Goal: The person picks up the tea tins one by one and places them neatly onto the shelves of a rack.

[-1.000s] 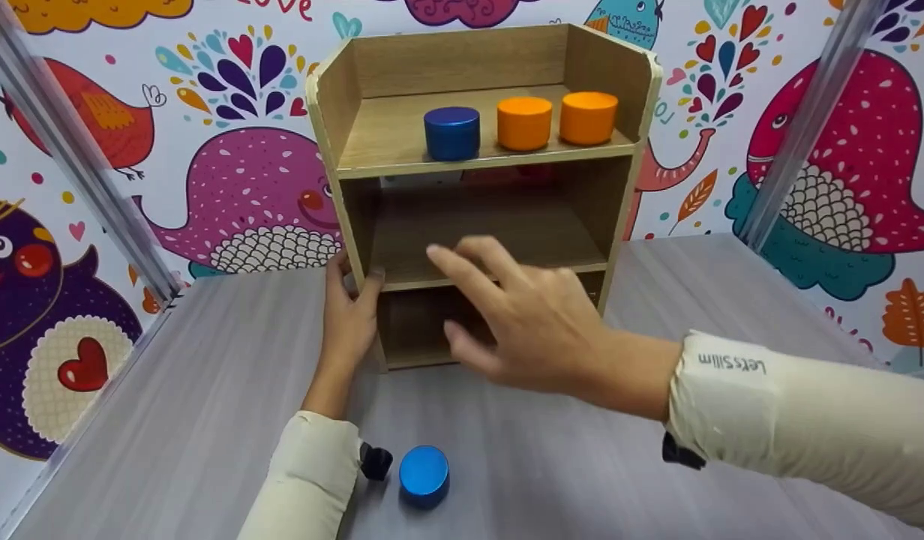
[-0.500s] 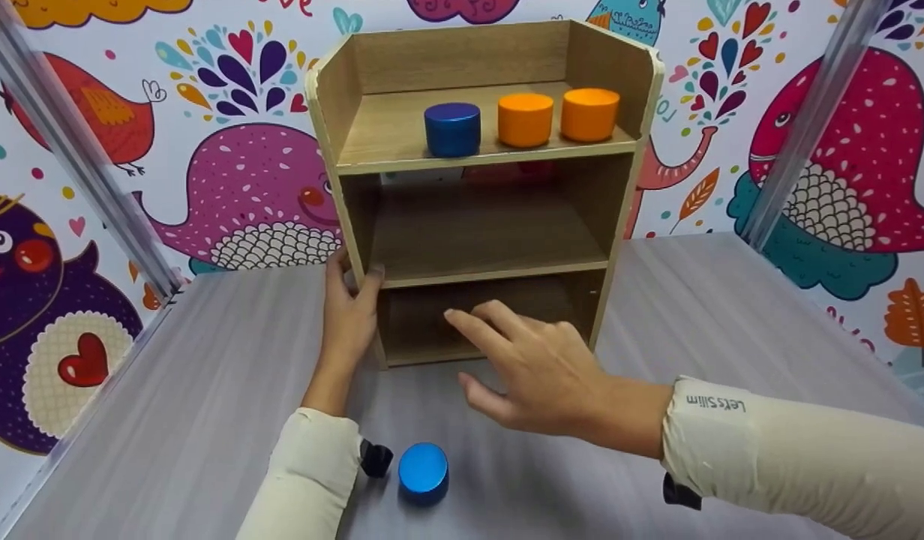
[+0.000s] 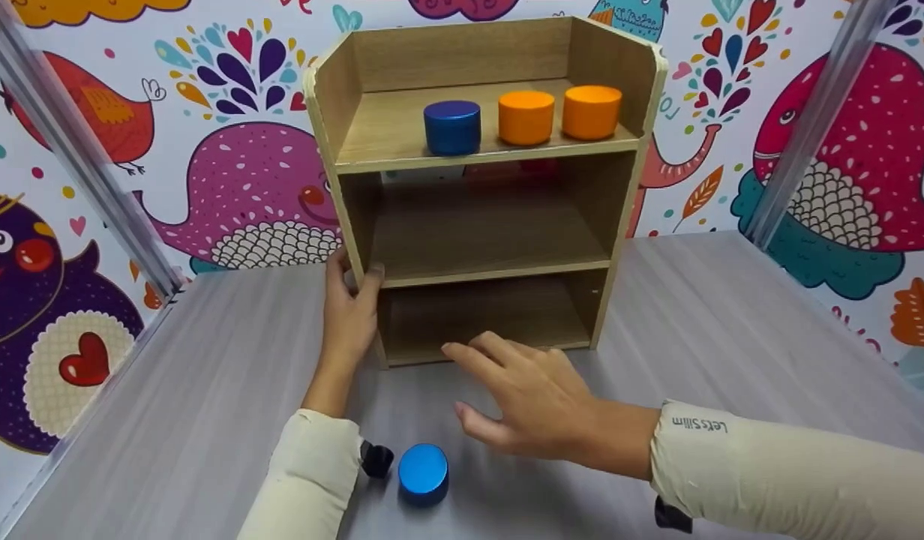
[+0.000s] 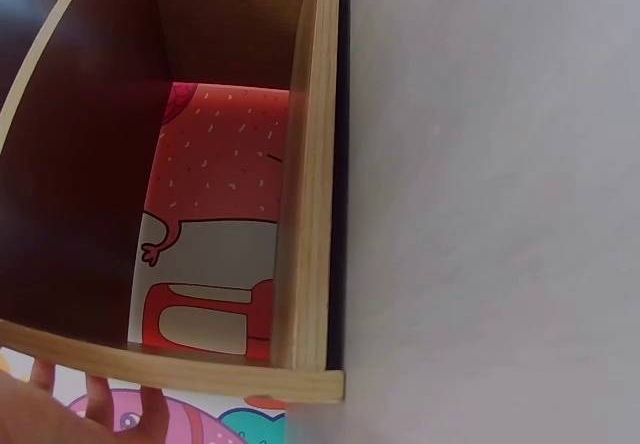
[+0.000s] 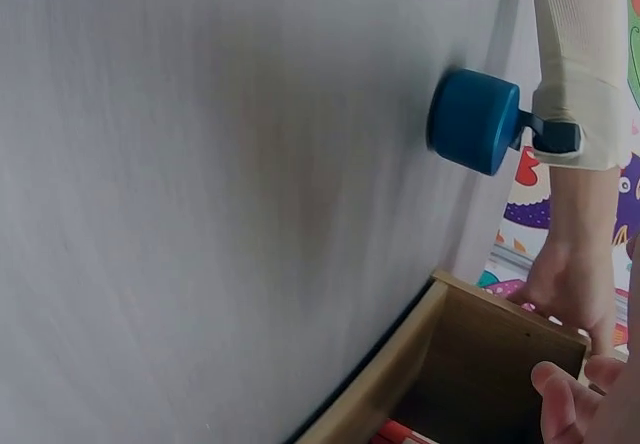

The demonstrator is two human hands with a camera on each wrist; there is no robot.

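My left hand (image 3: 349, 322) grips the left side panel of a small wooden shelf unit (image 3: 492, 225), thumb at the front edge. In the left wrist view its fingertips (image 4: 100, 401) show behind that panel. My right hand (image 3: 533, 401) hangs in front of the bottom compartment, fingers spread and slightly bent, holding nothing. A light blue cylindrical tin (image 3: 423, 474) stands on the table to the left of and below the right hand, close to the left wrist camera. On the top shelf stand a dark blue tin (image 3: 452, 129) and two orange tins (image 3: 526, 118), in a row near the front edge.
The grey table (image 3: 229, 360) extends on both sides of the shelf unit. Walls with printed cartoon animals (image 3: 259, 195) stand behind and beside it, with metal posts (image 3: 814, 120) at the corners. The black wrist camera (image 3: 376, 459) sits just left of the light blue tin.
My right hand has moved down from before the middle shelf to below the bottom compartment, toward the light blue tin. My left hand keeps its grip on the shelf unit.
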